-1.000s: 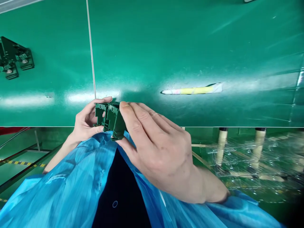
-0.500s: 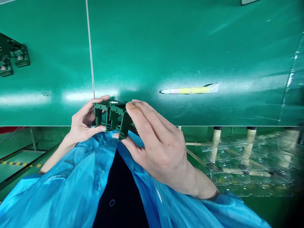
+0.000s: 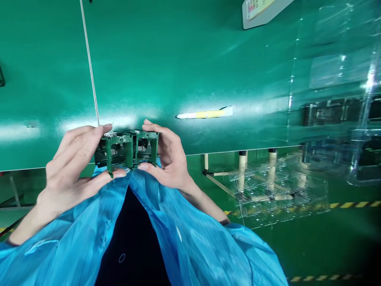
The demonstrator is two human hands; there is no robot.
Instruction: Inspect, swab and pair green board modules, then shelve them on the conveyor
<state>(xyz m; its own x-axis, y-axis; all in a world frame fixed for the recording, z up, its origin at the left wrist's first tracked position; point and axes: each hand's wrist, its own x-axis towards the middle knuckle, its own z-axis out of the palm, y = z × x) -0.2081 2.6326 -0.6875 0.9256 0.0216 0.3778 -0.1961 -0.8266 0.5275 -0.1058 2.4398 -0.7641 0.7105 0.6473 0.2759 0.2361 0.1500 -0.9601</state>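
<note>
A dark green part point(image 3: 128, 149) with two open frame-like bays is held at the table's front edge, close to my body. Its left end is between the thumb and fingers of my left hand point(image 3: 74, 163). My right hand point(image 3: 168, 159) grips the right end, thumb below and fingers above. Both hands are closed on the same part. Small metal pieces show inside the bays, too small to make out.
On the green table point(image 3: 166, 51) lies a pen-like tool with a yellow wrap point(image 3: 205, 114). A grey bin point(image 3: 262, 12) stands at the back. Clear plastic trays point(image 3: 279, 190) are at the lower right, and blurred dark parts point(image 3: 327, 113) lie in trays farther right.
The view has swung right, bringing the bin and right-hand trays in. The part has turned in my hands, and both bays now face me more squarely.
</note>
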